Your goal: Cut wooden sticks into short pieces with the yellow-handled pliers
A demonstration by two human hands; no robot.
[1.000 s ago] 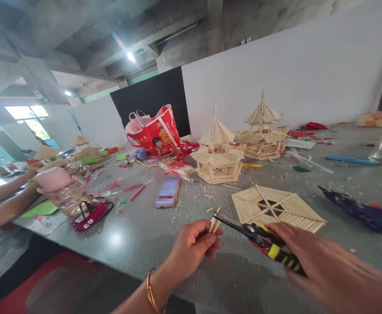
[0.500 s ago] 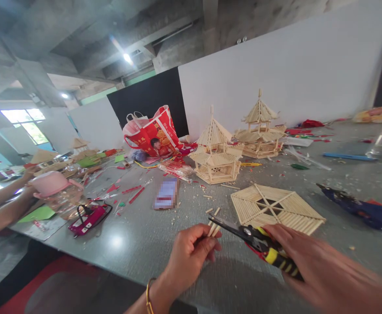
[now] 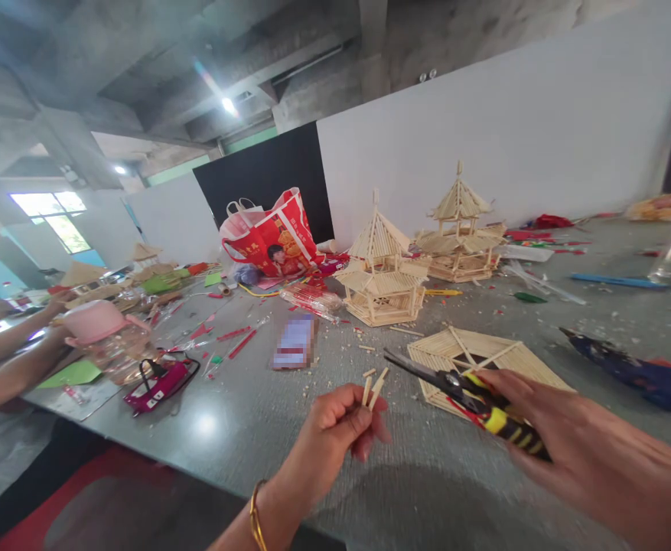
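Observation:
Between the thumb and fingers of my left hand (image 3: 343, 425) two short wooden sticks (image 3: 377, 389) point upward, spread in a V. My right hand (image 3: 576, 436) is wrapped round the black-and-yellow handles of a pair of pliers (image 3: 455, 386). The pliers' dark, narrow jaws are apart from the sticks, to their right. Beneath and behind the pliers lies a flat hexagonal stick panel (image 3: 507, 356) with spokes at its middle, partly hidden. Past it stand a stick pavilion model (image 3: 379, 287) and a second, tiered one (image 3: 460, 237).
A phone (image 3: 294, 342) lies left of centre, among wood crumbs. Further left are a purple case (image 3: 160, 385), a pink-lidded jug (image 3: 105, 340) and another person's arms (image 3: 11, 360). A red bag (image 3: 275, 237) stands behind. On the right lies a dark blue object (image 3: 639, 371).
The pliers have moved off the sticks, to the right and slightly down, with my right hand. The sticks in my left hand now show shorter and more spread apart.

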